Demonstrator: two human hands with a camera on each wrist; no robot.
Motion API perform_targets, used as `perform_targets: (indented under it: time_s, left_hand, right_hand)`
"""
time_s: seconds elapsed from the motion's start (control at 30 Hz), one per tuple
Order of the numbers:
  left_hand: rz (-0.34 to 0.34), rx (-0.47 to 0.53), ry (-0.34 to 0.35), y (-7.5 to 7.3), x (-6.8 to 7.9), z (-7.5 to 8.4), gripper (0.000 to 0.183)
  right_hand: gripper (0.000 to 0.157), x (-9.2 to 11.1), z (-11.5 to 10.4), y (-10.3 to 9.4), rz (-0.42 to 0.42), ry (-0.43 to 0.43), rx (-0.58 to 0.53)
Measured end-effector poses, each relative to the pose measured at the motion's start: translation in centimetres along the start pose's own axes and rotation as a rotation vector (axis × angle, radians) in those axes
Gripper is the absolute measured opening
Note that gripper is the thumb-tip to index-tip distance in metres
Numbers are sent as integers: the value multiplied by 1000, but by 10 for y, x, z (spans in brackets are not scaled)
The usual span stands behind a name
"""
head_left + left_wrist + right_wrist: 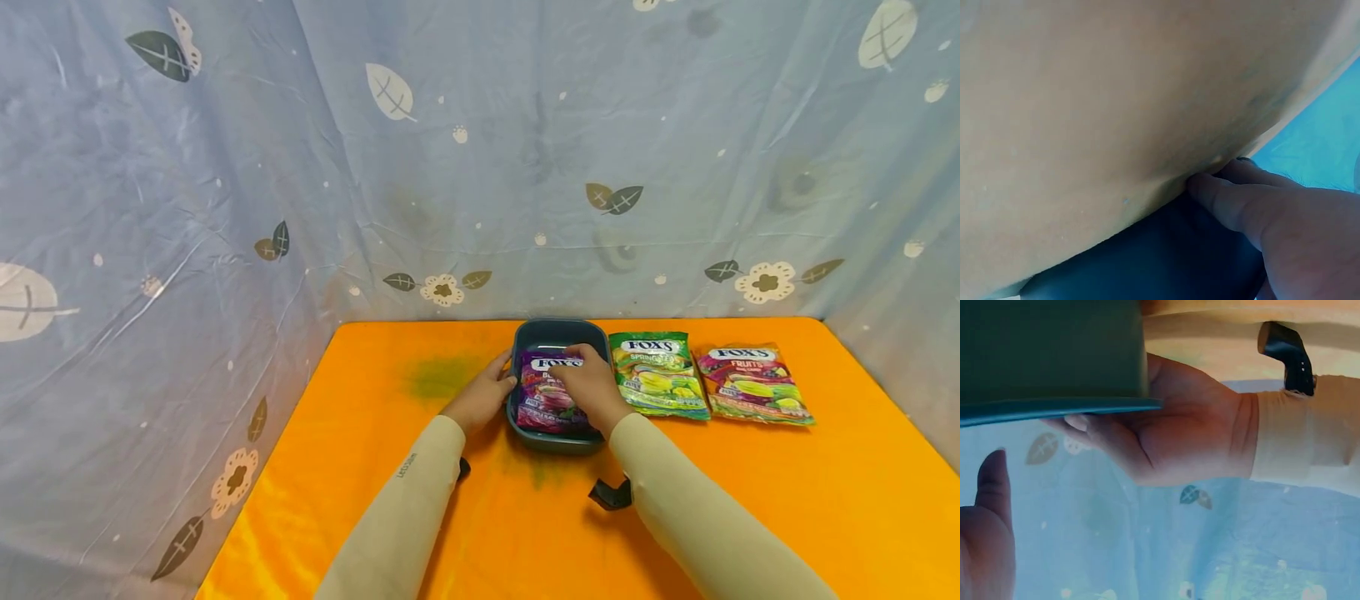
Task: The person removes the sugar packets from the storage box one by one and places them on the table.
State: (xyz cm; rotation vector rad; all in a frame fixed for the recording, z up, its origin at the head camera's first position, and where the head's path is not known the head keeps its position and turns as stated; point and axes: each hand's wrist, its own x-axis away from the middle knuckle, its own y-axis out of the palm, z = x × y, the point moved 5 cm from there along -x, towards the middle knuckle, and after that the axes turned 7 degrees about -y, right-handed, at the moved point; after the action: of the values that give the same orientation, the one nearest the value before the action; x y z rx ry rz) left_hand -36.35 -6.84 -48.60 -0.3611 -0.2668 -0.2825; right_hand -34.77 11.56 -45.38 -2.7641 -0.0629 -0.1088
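A dark teal plastic tub (566, 446) stands at the back of the orange table, with a purple Fox's candy bag (542, 408) lying inside it. At the tub's left side, my left hand (482, 398) grips the wall, its thumb at the rim. My right hand (594, 387) reaches in over the right part of the bag, touching its top with thumb and fingers extended. The right wrist view shows the right thumb (994, 487) straight and apart from the tub wall (1054, 350), with the left hand (1179, 419) against that wall.
Right of the tub lie a green Fox's candy bag (656, 379) and, beside it, a red Fox's fruits candy bag (752, 383). A patterned blue curtain (487, 208) hangs behind the table (495, 533) and at both sides.
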Motion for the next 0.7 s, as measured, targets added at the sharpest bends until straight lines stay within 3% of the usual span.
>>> perform_targets:
  time_s: [0.2,0.4,0.7]
  left_hand:
    - [-7,15,12,2,-2,-1,55]
    - [-7,0,0,0,-1,0,56]
    - [-23,23,13,0,-2,1,57]
  right_hand:
    - [55,-1,8,0,-13,2,-26]
    - [50,-3,11,-2,22,20,-150]
    - [46,-9,11,-4,-95,77,-306]
